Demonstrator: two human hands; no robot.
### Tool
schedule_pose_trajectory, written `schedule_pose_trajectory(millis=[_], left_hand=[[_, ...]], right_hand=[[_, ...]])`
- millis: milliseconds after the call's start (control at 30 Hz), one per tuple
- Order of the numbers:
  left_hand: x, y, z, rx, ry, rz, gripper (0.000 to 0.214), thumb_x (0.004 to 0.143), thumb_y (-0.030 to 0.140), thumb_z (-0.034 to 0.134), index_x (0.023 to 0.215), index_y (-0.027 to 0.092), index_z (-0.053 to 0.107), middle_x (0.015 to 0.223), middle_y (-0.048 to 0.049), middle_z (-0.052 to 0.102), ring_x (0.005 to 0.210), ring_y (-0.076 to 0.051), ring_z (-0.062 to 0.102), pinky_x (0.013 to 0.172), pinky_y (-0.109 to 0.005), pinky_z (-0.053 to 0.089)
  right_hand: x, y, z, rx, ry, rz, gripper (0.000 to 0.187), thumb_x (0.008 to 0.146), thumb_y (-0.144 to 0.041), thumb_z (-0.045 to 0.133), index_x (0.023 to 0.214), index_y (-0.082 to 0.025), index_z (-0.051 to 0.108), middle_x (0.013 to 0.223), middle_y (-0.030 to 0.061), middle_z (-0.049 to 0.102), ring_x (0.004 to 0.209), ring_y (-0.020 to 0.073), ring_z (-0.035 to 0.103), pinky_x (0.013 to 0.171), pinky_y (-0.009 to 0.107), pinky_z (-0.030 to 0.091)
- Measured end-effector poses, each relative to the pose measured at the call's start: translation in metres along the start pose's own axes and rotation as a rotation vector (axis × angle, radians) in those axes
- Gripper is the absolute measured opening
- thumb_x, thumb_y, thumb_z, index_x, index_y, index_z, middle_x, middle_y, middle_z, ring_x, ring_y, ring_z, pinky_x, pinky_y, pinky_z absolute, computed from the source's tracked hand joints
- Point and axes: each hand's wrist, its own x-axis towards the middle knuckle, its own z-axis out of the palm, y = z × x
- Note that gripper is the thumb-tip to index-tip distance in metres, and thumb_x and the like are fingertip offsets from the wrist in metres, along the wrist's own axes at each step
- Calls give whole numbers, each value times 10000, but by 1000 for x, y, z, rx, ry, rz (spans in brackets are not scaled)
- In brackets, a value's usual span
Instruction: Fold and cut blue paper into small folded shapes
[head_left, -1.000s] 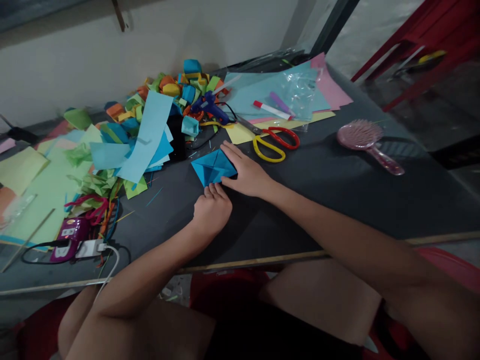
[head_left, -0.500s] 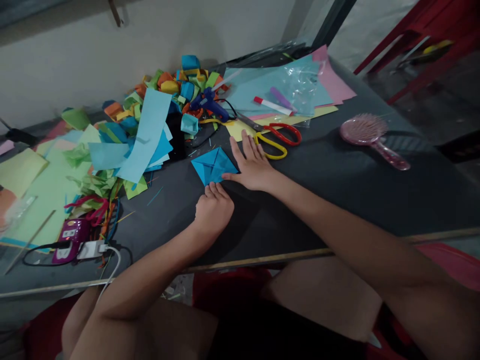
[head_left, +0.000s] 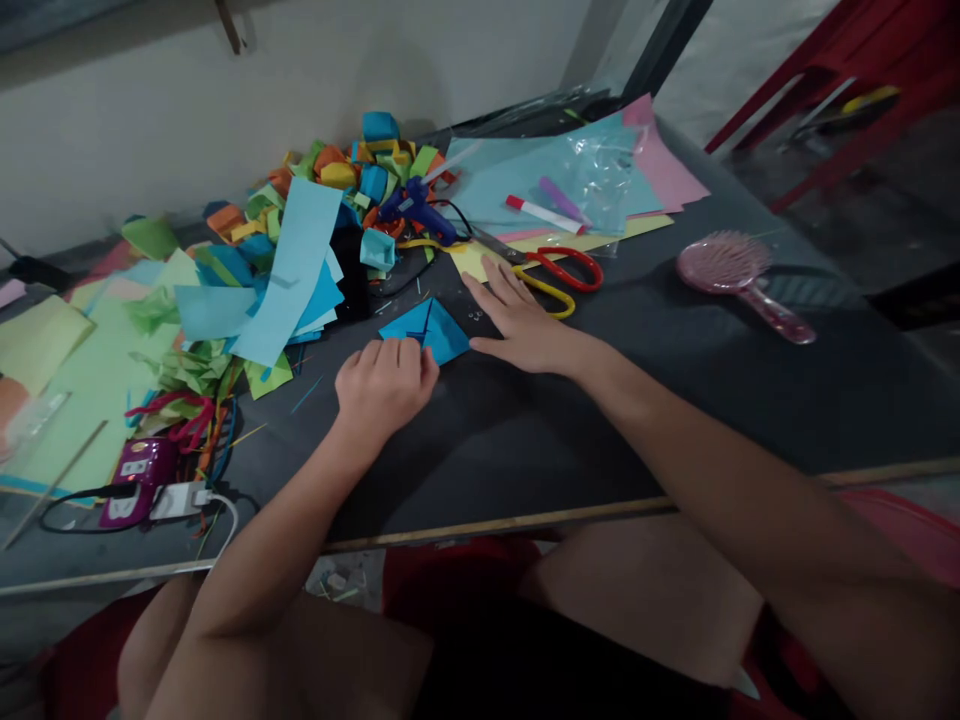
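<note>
A folded blue square of paper (head_left: 448,335) lies on the dark table, its creases meeting near the middle. My left hand (head_left: 384,388) is closed, its curled fingers pressed on the paper's lower left edge and hiding that part; the fingertips are out of sight. To the right, my right hand (head_left: 529,325) lies flat with fingers spread, its thumb tip at the paper's right corner. Just beyond those fingers are scissors (head_left: 566,268) with one red and one yellow handle.
A blue glue gun (head_left: 420,210) rests beside a heap of coloured paper pieces (head_left: 337,172). Coloured sheets (head_left: 495,175), a red-capped marker (head_left: 546,214) and a pink hairbrush (head_left: 724,262) lie farther right. A purple device (head_left: 139,480) with cables sits at the left front.
My left hand has slid left and up along the paper's edge, covering its lower left side. My right hand has shifted slightly right, its thumb drawn back to the corner.
</note>
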Motion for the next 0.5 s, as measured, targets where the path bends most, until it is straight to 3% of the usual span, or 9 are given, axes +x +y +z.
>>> schedule_pose_trajectory(millis=[100, 167, 267, 333, 500], left_hand=[[2, -5, 7, -7, -197, -150, 410, 940, 412, 425, 836, 115, 689, 780, -142, 688, 761, -243, 663, 590, -310, 470], [3, -5, 12, -39, -316, -179, 415, 929, 438, 456, 930, 104, 701, 962, -174, 703, 907, -282, 673, 661, -337, 509], [4, -6, 15, -72, -313, -139, 438, 924, 472, 486, 1013, 102, 703, 1177, -204, 661, 1211, -345, 568, 872, -413, 513], [4, -7, 16, -78, -270, -75, 419, 926, 456, 503, 1032, 103, 701, 1241, -205, 637, 1287, -348, 509, 929, -428, 494], [5, -10, 20, -81, -296, 69, 313, 941, 361, 523, 1039, 122, 699, 1108, -154, 704, 1006, -261, 666, 794, -351, 523]], right_hand=[[3, -13, -7, 5, -63, -144, 602, 914, -230, 470, 1508, -242, 373, 1590, 55, 327, 1473, 302, 267, 1187, 545, 273], [5, -18, -8, -14, -123, -198, 544, 908, -172, 430, 1446, -236, 480, 1502, 55, 472, 1415, 281, 391, 1165, 526, 333], [5, -21, -9, -57, -146, -229, 496, 917, -207, 436, 1403, -202, 534, 1471, 69, 506, 1389, 292, 429, 1133, 530, 379], [5, -22, -10, -92, -124, -247, 481, 920, -274, 474, 1384, -172, 551, 1457, 89, 519, 1374, 306, 447, 1116, 527, 395], [6, -24, -15, -139, -44, -294, 408, 891, -342, 557, 1249, -176, 662, 1292, 110, 661, 1192, 298, 598, 1027, 482, 459]])
